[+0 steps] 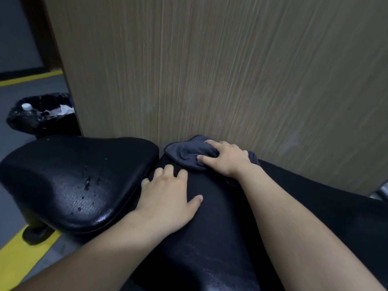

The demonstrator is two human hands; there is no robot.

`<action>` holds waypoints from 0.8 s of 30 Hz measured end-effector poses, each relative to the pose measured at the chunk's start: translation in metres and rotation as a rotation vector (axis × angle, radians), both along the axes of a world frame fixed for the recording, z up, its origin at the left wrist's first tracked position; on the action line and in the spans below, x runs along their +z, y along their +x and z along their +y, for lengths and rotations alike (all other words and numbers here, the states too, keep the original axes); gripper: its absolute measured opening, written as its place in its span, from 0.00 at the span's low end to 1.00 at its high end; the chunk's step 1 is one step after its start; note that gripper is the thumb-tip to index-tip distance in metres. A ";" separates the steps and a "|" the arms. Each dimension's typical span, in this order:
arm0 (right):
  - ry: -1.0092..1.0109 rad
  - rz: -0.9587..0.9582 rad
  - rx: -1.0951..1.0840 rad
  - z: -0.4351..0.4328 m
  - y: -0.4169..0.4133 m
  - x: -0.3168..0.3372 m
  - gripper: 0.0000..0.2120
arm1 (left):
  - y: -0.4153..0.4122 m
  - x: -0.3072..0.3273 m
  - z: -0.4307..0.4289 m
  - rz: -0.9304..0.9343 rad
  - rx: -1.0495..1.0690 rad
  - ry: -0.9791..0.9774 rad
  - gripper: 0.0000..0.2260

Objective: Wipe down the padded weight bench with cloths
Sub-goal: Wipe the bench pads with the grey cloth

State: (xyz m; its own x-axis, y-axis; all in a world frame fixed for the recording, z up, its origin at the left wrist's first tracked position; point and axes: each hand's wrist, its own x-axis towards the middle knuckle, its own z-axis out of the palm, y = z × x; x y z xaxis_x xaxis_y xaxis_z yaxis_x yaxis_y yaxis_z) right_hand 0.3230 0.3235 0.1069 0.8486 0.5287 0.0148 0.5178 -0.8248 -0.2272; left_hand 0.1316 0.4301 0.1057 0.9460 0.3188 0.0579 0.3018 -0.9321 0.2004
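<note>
The black padded weight bench fills the lower view: its seat pad (69,181) lies at the left with several water drops on it, and its long back pad (218,232) runs toward me. A grey cloth (184,152) is bunched at the back pad's far end, against the wall. My right hand (226,157) presses down on the cloth, fingers gripping its folds. My left hand (168,198) rests flat on the back pad beside the gap between the pads, fingers spread, holding nothing.
A wood-grain wall panel (231,70) stands directly behind the bench. A bin lined with a black bag (39,114) holding rubbish sits at the left on the grey floor. Yellow floor stripes (19,261) run near the bench's foot (35,234).
</note>
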 end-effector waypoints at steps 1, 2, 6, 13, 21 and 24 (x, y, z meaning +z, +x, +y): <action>0.000 -0.002 -0.011 -0.007 0.002 -0.001 0.36 | 0.003 0.000 -0.003 -0.003 -0.004 -0.013 0.29; 0.000 -0.006 -0.023 -0.015 0.003 -0.001 0.36 | 0.006 0.000 -0.007 -0.008 -0.012 -0.027 0.29; 0.007 -0.021 -0.051 -0.048 0.004 -0.004 0.35 | 0.018 0.001 -0.028 -0.009 -0.075 -0.059 0.30; -0.003 -0.008 -0.124 -0.107 0.011 -0.002 0.36 | 0.028 -0.002 -0.067 0.044 -0.154 -0.038 0.30; -0.013 -0.025 -0.202 -0.175 0.012 -0.007 0.38 | 0.042 -0.005 -0.103 0.050 -0.193 -0.046 0.31; 0.002 -0.023 -0.231 -0.203 0.008 -0.008 0.38 | 0.044 -0.007 -0.112 0.084 -0.185 -0.032 0.33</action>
State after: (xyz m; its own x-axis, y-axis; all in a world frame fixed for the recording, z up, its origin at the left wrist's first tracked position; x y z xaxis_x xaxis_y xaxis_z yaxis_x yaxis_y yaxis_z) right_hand 0.3310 0.1206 0.0987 0.9467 0.3200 0.0366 0.3201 -0.9217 -0.2191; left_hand 0.1758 0.3180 0.0989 0.9898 0.1391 -0.0306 0.1424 -0.9668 0.2120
